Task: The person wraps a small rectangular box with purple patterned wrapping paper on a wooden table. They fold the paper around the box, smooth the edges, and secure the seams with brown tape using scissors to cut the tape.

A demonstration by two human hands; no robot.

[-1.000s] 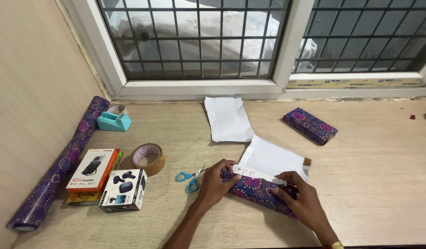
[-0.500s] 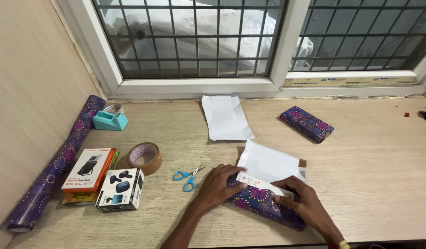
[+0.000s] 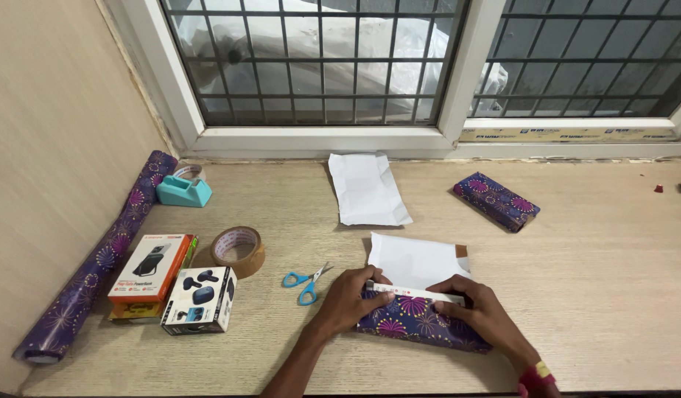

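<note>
Where the pale wood-grain desk (image 3: 613, 295) runs up to a white-framed, barred window (image 3: 318, 66) along its far edge and a beige wall (image 3: 53, 147) on its left, both hands work near the front edge, a little right of the middle. The left hand (image 3: 348, 298) and the right hand (image 3: 484, 313) lie flat, fingers together, pressing on a half-wrapped box (image 3: 421, 320) in purple starburst paper, whose white underside (image 3: 414, 262) folds up and away toward the window. Neither hand is clamped around anything; the fingertips pin the paper's white edge along the box top. Just left of the left hand lie blue-handled scissors (image 3: 303, 280), then a roll of brown tape (image 3: 237, 249). Toward the front left corner sit a black-and-white product box (image 3: 200, 301) and an orange-and-white one (image 3: 149, 269), touching side by side. A roll of purple wrapping paper (image 3: 97, 258) lies along the left edge, with a teal tape dispenser (image 3: 182, 188) at the far left corner. A loose white sheet (image 3: 366, 188) rests near the far edge, and a finished wrapped parcel (image 3: 496, 200) sits well to its right
</note>
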